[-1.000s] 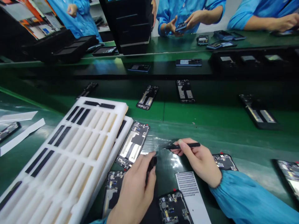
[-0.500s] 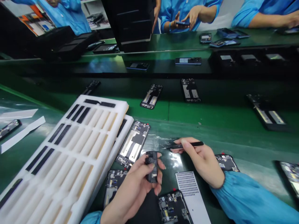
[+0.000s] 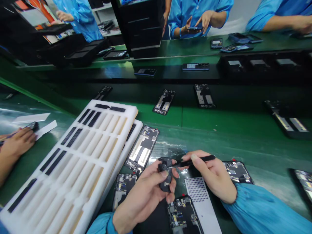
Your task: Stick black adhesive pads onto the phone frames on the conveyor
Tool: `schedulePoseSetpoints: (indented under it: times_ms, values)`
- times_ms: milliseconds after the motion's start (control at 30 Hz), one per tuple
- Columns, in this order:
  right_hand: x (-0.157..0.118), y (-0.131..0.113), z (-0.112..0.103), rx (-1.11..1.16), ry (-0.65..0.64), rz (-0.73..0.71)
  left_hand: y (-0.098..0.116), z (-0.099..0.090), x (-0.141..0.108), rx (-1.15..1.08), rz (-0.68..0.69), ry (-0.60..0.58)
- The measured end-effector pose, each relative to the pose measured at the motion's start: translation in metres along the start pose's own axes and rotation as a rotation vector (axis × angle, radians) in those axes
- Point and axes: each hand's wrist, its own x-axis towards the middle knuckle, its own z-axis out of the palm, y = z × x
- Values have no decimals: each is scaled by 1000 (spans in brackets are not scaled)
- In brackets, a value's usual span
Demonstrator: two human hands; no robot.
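Left fingers [image 3: 172,186] clamped on black part [image 3: 167,166], partly covered, right fingers [image 3: 198,162] pinching tweezers [image 3: 207,158], indistinct at the tip

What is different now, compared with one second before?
The left hand has turned, showing more of the black part it holds, and moved rightward. The tweezers in the right hand have moved toward the left hand, tip now at that part. Another person's hand has appeared at far left. Nothing was released; the white tray stayed.
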Motion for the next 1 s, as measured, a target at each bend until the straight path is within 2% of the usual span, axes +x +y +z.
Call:
schedulePoseSetpoints:
  times_ms: [633,800,1000]
  values:
    - [-3,-2,0,-12,-9,-62,-2,0,-1,18,-10,-30]
    - [-3,-3,1,-38,-6,-66,-3,-1,1,72,4,-39]
    - [-8,-4,-2,-126,11,-166,-6,-1,-1,128,84,-8]
